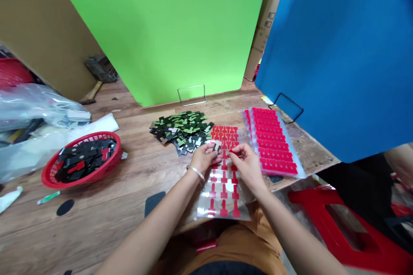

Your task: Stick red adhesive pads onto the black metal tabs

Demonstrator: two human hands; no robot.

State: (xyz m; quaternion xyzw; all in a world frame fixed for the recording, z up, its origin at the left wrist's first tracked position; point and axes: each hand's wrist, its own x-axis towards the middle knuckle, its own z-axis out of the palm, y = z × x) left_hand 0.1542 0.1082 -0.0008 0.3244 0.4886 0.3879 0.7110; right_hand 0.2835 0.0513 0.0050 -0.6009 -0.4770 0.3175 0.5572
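Note:
Between the fingers of my left hand (205, 157) is a small dark plate (217, 146) with a pale T-shaped mark. My right hand (248, 164) pinches a red T-shaped sticker (232, 151), close to the plate but seemingly apart from it. Both hands are over a clear sheet of red T-shaped stickers (223, 206) at the table's front edge. Beyond my left hand lies a heap of dark plates (182, 129), many shining green or white. To the right of my right hand, a stack of red sticker sheets (274, 142) lies on the table.
A red basket (118, 154) on the left holds black plates, some with red on them. A green board (174, 30) and a blue board (335, 51) stand at the back beside wire stands (192, 103). A red stool (380, 240) is at lower right, near another person's arm (402, 165).

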